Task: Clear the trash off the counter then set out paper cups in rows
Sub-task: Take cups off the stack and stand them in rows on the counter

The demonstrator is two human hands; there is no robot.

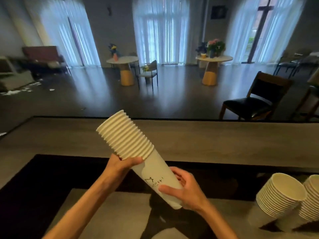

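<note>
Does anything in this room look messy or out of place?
Yes. White scraps litter the floor at far left by the sofa. On the counter at right, two spare cup stacks lie tipped on their sides rather than upright.

Two bare forearms, entering from the near edge, one at left and one at right. No sleeves, the arms uncovered as far down as the near edge. Left hand (120, 165) and right hand (185, 190) ungloved. Wrists slim and bare, without watch, band or bracelet. Fingers long and slender, without rings. Dark reddish polish showing on a fingernail of the left hand. Nails of the right hand too dim to judge. Nothing else of the body in view.
</note>
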